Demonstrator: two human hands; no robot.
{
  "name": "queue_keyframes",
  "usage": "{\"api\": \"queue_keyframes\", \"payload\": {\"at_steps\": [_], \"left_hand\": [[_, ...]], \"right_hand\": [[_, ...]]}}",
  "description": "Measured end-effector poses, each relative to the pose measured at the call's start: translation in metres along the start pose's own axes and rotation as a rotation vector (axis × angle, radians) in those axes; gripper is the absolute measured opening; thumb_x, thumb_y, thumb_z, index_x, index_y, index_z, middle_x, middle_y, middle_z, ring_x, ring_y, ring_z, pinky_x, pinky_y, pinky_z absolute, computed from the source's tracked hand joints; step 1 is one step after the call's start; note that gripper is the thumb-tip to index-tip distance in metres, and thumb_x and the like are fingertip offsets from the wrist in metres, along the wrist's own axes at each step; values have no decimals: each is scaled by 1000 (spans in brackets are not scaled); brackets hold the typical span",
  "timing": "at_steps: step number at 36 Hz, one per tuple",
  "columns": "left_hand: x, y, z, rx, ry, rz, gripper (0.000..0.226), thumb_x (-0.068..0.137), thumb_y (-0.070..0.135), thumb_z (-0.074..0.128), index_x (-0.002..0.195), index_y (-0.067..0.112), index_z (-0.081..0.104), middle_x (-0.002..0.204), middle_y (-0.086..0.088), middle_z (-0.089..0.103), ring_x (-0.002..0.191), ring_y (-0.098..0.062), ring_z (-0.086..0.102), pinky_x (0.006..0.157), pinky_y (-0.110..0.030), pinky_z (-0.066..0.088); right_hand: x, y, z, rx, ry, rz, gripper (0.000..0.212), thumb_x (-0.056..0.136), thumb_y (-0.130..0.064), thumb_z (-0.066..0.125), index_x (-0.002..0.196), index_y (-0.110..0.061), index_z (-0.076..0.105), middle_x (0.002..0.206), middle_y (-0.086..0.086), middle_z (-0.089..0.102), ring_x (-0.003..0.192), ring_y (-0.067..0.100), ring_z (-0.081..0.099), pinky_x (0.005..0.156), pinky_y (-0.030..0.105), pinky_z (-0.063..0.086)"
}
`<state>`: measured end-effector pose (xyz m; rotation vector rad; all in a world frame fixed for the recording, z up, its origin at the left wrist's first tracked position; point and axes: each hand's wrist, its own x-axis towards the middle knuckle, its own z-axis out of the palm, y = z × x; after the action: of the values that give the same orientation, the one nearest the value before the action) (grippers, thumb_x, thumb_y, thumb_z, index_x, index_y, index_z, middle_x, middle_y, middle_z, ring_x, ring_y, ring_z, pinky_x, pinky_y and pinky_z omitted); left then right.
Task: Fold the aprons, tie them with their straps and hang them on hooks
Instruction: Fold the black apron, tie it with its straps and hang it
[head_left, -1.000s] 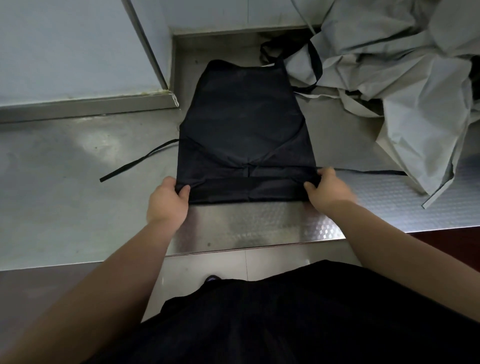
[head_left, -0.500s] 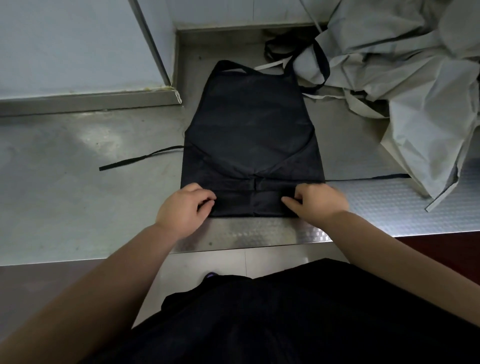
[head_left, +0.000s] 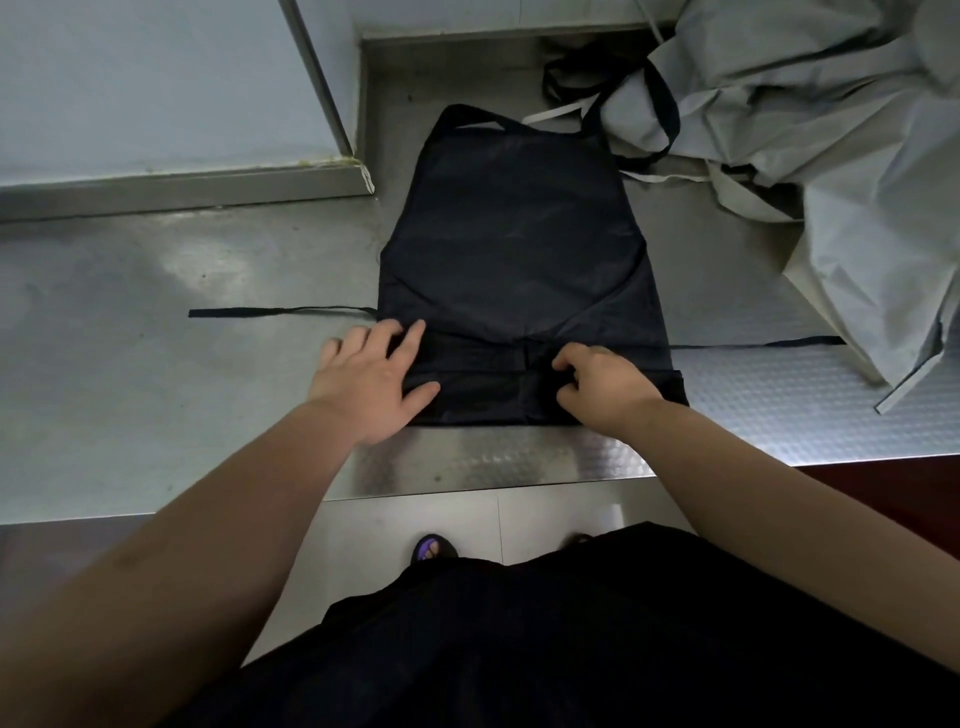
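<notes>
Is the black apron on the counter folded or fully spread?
Partly folded. The black apron has its sides turned inward and its near edge doubled over under the left hand and right hand.

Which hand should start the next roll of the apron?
Right, probably: the right hand pinches the folded band of the black apron near its middle; the left hand lies flat on it.

A steel counter (head_left: 130, 374) meets a pale wall (head_left: 130, 78), above a tiled floor (head_left: 410, 514).

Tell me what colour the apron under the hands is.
The apron is black, clearest in the head view.
</notes>
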<state>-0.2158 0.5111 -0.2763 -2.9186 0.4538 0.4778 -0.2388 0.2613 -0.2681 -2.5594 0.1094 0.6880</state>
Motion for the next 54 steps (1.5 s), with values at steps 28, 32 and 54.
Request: {"api": "queue_keyframes", "payload": {"at_steps": [28, 32, 54], "left_hand": [[-40, -8, 22, -324, 331, -61, 52, 96, 39, 39, 138, 8, 45, 144, -15, 39, 131, -34, 38, 100, -51, 38], [-38, 7, 19, -305, 298, 204, 59, 85, 54, 43, 124, 13, 61, 129, -9, 56, 111, -32, 55, 90, -46, 45], [11, -9, -9, -889, 195, -279, 16, 89, 25, 63, 102, 17, 62, 95, -1, 65, 92, -22, 60, 76, -24, 39]], "right_hand": [[-19, 4, -1, -95, -25, -114, 67, 86, -51, 57, 143, -21, 37, 131, 3, 40, 121, 21, 44, 103, 30, 37], [-26, 15, -5, -455, -14, -178, 81, 83, -65, 48, 149, -28, 20, 145, 1, 28, 130, 23, 32, 110, 34, 23], [-3, 45, -52, -266, 147, -28, 32, 95, -40, 47, 120, -21, 49, 111, 10, 64, 103, 33, 58, 84, 36, 40]]}}
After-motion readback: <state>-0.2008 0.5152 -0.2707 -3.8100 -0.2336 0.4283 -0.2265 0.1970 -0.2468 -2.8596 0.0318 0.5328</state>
